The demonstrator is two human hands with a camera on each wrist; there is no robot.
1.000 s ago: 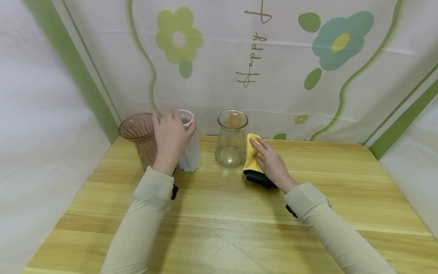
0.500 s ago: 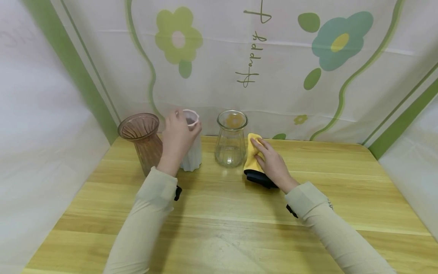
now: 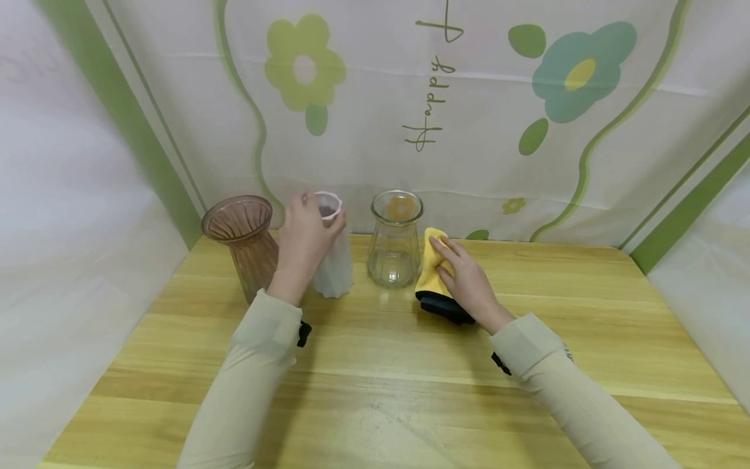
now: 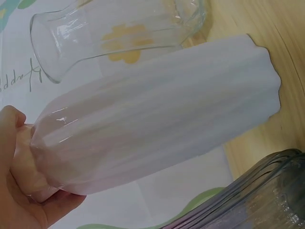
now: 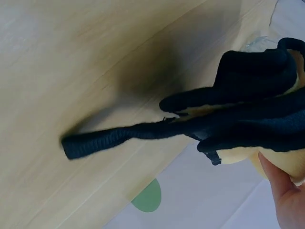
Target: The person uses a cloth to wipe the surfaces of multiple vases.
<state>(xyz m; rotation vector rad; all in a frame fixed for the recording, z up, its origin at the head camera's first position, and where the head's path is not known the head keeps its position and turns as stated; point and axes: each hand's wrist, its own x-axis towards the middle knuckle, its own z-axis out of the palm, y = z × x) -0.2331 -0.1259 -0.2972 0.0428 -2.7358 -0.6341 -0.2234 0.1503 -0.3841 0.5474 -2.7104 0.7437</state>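
Note:
My left hand grips a white fluted vase by its neck, just below the scalloped rim. In the left wrist view, thumb and fingers wrap the narrow pinkish neck of the vase; whether its base touches the table I cannot tell. My right hand pinches a folded yellow cloth with a black underside or edging. Seen from the right wrist, the black part droops in folds and a strap-like end sticks out over the table. A clear glass vase stands between the two hands.
A pinkish-brown ribbed glass vase with a flared rim stands left of my left hand, partly behind it. The wooden table ends at a white flower-printed curtain. White sheets hang on both sides.
My left hand has shifted right, away from the pinkish-brown vase, with the white vase moving slightly right too. My right hand and the cloth have hardly moved.

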